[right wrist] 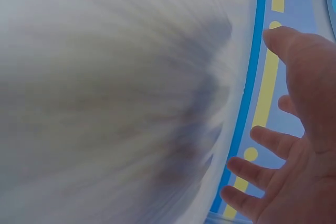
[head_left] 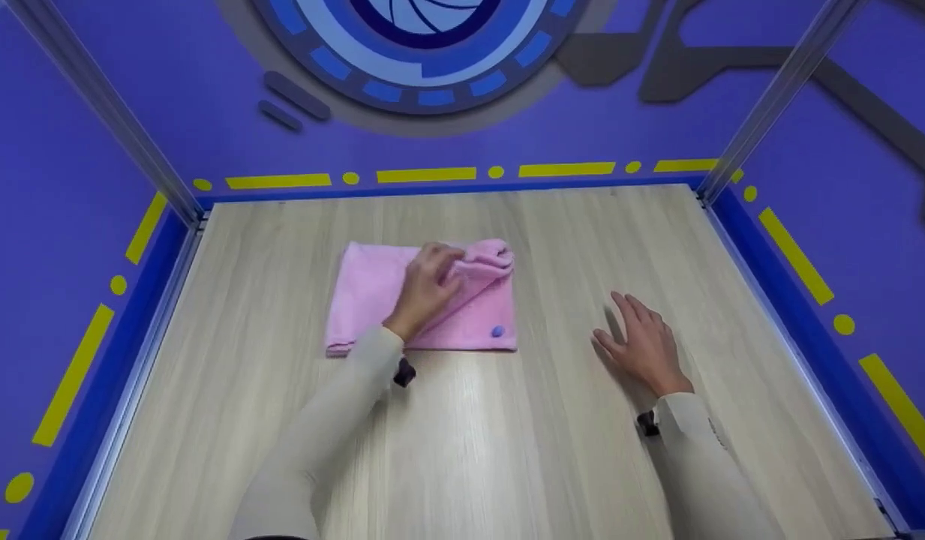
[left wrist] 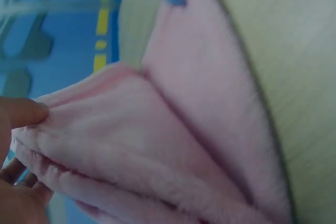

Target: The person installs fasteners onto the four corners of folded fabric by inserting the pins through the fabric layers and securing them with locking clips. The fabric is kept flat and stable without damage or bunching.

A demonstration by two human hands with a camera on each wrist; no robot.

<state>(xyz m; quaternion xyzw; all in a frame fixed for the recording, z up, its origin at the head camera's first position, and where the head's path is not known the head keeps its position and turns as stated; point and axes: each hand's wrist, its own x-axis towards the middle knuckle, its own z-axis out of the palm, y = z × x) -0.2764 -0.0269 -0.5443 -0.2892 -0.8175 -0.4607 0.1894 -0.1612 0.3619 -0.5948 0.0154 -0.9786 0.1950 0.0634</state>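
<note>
A pink fleecy cloth [head_left: 368,281] lies folded on the wooden table, its far right part lifted and bunched into a roll. My left hand [head_left: 424,289] pinches the raised fold between thumb and fingers; in the left wrist view the thumb [left wrist: 29,113] presses on top of the layers, with fingertips beneath. On the lower right corner of the cloth is a small blue button-like dot [head_left: 497,331]. To the right, apart from the cloth, my right hand [head_left: 646,345] hovers over the table with fingers spread and holds nothing. Its shadow falls on the tabletop.
The pale wooden table [head_left: 567,420] is bounded by a purple back wall [head_left: 432,154] and side walls with yellow markings. Metal posts [head_left: 777,97] stand at the back corners. Dark wrist cameras [head_left: 404,372] sit below both hands.
</note>
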